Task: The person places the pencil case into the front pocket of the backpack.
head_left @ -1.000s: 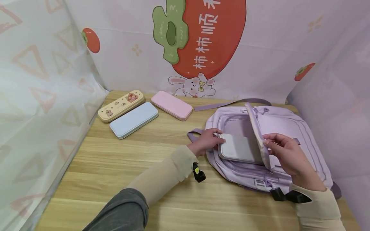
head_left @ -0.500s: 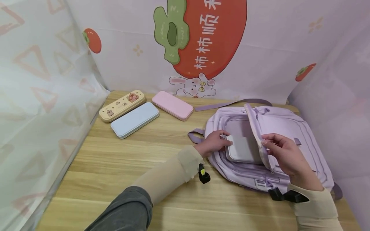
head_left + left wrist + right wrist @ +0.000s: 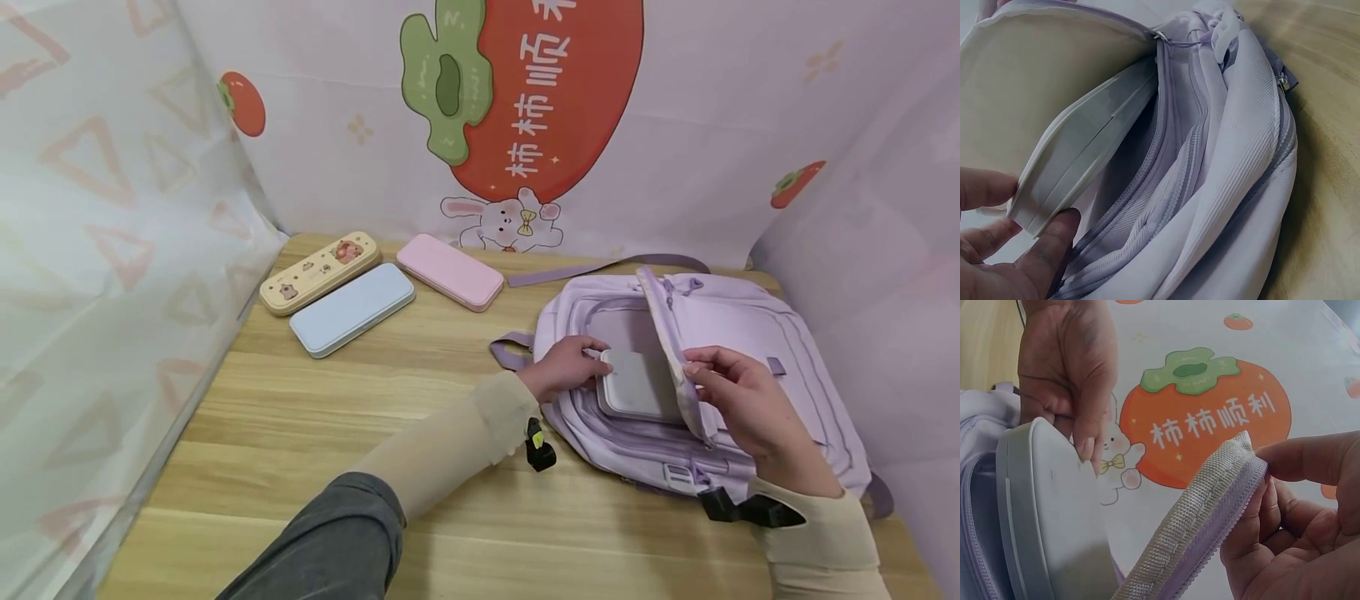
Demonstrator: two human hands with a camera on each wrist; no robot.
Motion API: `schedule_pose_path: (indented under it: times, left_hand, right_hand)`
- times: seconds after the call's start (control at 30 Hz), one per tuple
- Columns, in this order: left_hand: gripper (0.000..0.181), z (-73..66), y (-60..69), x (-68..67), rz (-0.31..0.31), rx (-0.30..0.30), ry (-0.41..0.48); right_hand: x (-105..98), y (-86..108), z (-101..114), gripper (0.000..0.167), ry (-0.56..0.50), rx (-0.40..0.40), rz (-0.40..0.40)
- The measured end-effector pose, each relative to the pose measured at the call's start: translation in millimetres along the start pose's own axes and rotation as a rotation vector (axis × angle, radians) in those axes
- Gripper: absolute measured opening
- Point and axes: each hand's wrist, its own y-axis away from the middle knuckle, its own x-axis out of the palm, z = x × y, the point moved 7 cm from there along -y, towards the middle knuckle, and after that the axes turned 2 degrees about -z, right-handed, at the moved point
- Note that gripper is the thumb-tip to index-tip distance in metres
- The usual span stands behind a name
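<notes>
A white case (image 3: pixel 637 385) lies partly inside the front pocket of a lilac backpack (image 3: pixel 735 317), its far end hidden behind the raised flap (image 3: pixel 666 342). The left hand (image 3: pixel 568 365) grips the case's near end; in the left wrist view its fingers and thumb (image 3: pixel 1054 237) pinch the edges of the case (image 3: pixel 1079 156). Between thumb and fingers, the right hand (image 3: pixel 746 404) holds the zippered edge of the flap up; the right wrist view shows that hand (image 3: pixel 1300 519) pinching the flap's edge (image 3: pixel 1197 519), beside the case (image 3: pixel 1066 512).
On the wooden table (image 3: pixel 300 442), a yellow patterned case (image 3: pixel 318 275), a light blue case (image 3: pixel 352 310) and a pink case (image 3: pixel 450 272) lie at the back left. A purple strap (image 3: pixel 562 273) stretches behind the backpack. Printed cloth walls stand at the back and both sides.
The left hand has moved right, and the white case has slid deeper into the pocket under the flap. The right hand still holds the flap in about the same place.
</notes>
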Motion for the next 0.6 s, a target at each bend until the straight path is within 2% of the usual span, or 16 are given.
schedule_pose_path:
  times: [0.2,0.3,0.43,0.5,0.6]
  left_hand:
    - [0.042,-0.1,-5.0,7.7,-0.02,0.003,-0.057]
    - [0.042,0.7,-7.5,10.4,-0.046,0.007,-0.087]
    - [0.042,3.9,-11.3,12.3,-0.06,-0.001,-0.096]
    - [0.041,5.6,-13.5,12.4,-0.063,0.0,-0.139]
    - [0.041,6.8,-16.0,10.9,-0.075,0.011,-0.258]
  right_hand:
    - [-1,0.6,-1,0.019,-0.018,-0.01,0.0]
    - [0,1.1,0,0.025,-0.019,-0.008,0.003]
    - [0,1.5,0,0.024,-0.019,-0.003,0.001]
    - [0,1.9,-1,0.021,-0.021,0.001,-0.004]
    - [-1,2.8,-3,0.02,-0.03,0.002,-0.008]
